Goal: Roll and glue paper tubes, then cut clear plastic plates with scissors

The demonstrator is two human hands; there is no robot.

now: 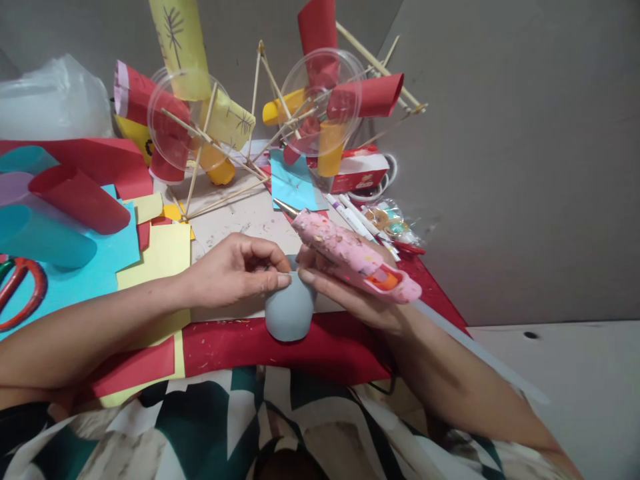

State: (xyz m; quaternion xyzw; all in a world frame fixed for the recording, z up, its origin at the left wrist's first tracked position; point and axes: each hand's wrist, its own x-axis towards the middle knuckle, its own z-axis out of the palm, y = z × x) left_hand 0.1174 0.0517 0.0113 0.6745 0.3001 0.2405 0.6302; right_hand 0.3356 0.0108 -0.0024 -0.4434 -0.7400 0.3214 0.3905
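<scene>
A short grey-blue paper tube (pixel 290 310) with a rounded lower end is upright in front of me. My left hand (pixel 250 267) is closed, thumb and fingers pinching the tube's upper left edge. On the opposite side, the thumb and fingers of my right hand (pixel 335 283) pinch its upper right edge. A pink, glue-stained hot glue gun (pixel 350 253) lies across the right hand, metal nozzle pointing up and left. How the right hand grips the gun is partly hidden behind it.
Stick frames (pixel 200 140) with plastic discs (pixel 345 100) and red and yellow paper tubes stand behind. Coloured paper, rolled tubes (pixel 45 233) and red-handled scissors (pixel 30 293) lie left. Markers (pixel 357 217), a red box (pixel 357 170) and a plastic packet (pixel 393 220) are back right.
</scene>
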